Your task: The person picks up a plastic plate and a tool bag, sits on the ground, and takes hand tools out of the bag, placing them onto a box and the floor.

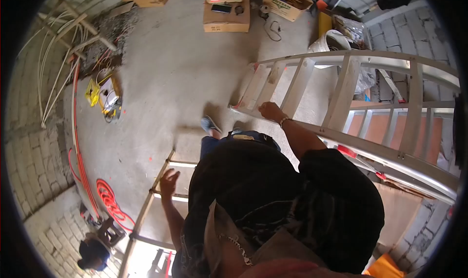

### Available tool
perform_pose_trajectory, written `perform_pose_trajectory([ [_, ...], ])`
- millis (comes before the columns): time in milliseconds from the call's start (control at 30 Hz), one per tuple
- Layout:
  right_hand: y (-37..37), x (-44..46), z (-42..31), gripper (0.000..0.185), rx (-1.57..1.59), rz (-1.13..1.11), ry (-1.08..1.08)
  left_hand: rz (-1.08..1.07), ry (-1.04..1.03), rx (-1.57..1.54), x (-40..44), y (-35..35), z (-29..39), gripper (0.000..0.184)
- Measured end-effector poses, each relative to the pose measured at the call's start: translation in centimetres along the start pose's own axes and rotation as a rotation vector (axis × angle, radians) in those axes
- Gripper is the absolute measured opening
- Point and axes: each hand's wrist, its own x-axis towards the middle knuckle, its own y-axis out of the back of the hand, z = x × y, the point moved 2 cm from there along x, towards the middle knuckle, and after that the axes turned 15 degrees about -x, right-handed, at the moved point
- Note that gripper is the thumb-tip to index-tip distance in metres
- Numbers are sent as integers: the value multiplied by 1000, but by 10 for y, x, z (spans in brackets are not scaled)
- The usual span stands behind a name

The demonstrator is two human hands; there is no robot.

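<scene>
My right hand (270,111), with a bracelet at its wrist, is closed over the lower part of an aluminium stepladder (348,90). Its near rail passes behind my wrist, and whether my fingers grip the ladder I cannot tell. What lies inside that fist is hidden. My left hand (169,182) hangs at my side, fingers loosely bent and apart, with nothing visible in it. Behind it runs a wooden frame (143,212) with pale crossbars; the hand overlaps the frame in view, contact unclear. My shoe (211,124) shows on the concrete floor just ahead of my body.
Cardboard boxes (226,19) stand ahead, a phone (222,8) on one. A white bucket (331,41) sits behind the ladder. Left are a yellow bag (92,92), coiled red tubing (109,200) and leaning sticks (83,27). A person in a dark cap (92,252) is at lower left.
</scene>
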Motion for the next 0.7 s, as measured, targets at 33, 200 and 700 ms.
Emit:
perform_pose_trajectory([
  [33,-4,0,-10,21,69,52,-51,-31,-22,100,9,-1,-9,43],
  [200,43,36,7,40,463,-227,-361,-236,80,-54,150,28,-107,40],
  [700,167,148,55,33,1231,119,-846,-102,-16,-101,517,119,204,31],
])
